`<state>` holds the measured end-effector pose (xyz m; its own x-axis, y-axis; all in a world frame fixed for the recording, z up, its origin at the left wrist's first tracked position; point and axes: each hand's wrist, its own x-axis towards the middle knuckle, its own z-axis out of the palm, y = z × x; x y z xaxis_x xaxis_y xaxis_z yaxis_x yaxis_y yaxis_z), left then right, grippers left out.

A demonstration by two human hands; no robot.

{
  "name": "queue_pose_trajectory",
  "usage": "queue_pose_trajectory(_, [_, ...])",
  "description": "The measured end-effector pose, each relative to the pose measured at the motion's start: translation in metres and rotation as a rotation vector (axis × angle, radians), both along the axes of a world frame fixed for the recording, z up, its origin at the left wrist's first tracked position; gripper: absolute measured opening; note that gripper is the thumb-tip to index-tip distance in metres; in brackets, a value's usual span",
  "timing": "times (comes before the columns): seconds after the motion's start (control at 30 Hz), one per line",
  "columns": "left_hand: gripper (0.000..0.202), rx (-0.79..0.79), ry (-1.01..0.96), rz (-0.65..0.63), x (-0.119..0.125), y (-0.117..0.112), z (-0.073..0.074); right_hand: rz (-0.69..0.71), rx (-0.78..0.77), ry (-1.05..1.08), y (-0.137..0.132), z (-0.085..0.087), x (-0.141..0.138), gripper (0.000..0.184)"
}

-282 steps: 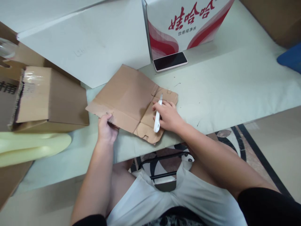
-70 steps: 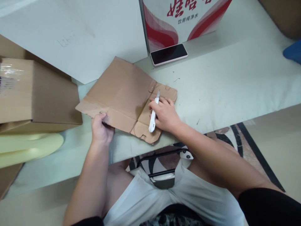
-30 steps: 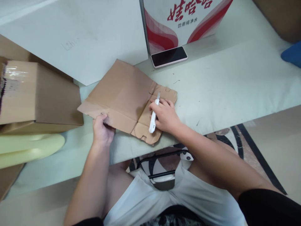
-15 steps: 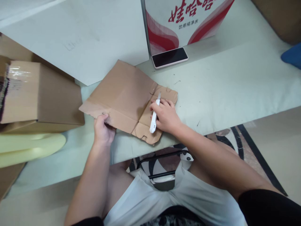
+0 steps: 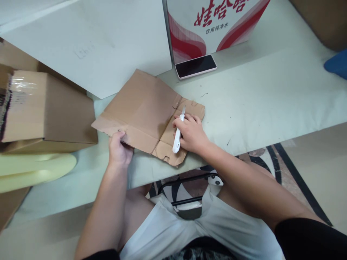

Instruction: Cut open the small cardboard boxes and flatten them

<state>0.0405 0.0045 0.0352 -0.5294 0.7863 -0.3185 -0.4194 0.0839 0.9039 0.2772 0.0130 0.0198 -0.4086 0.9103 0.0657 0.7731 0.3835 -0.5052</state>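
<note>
left hand (image 5: 119, 148) gripping cardboard (image 5: 141, 112), right hand (image 5: 191, 133) holding knife (image 5: 177, 136)

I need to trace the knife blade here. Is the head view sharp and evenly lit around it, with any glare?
Head view: soft, even light; the utility knife in the right hand is sharp against the flattened cardboard; shadows are faint, mostly under the edge that the left hand grips; glare shows only on the taped box at far left.

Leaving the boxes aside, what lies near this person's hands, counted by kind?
flattened cardboard sheet: 1, gripped by the left hand
white knife: 1, held in the right hand
phone: 1
Total: 3
</note>
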Motion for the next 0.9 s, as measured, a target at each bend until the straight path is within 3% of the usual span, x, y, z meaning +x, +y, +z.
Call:
queue_pose_trajectory(0.47, [0.033,0.022,0.077,-0.103,-0.013,-0.003,-0.014,0.001,-0.011,-0.008,0.0,0.0,0.0,0.026])
queue_pose_trajectory(0.9, [0.035,-0.016,0.058,-0.065,-0.01,-0.003,-0.01,0.006,0.003,0.004,0.0,-0.001,0.001,0.025])
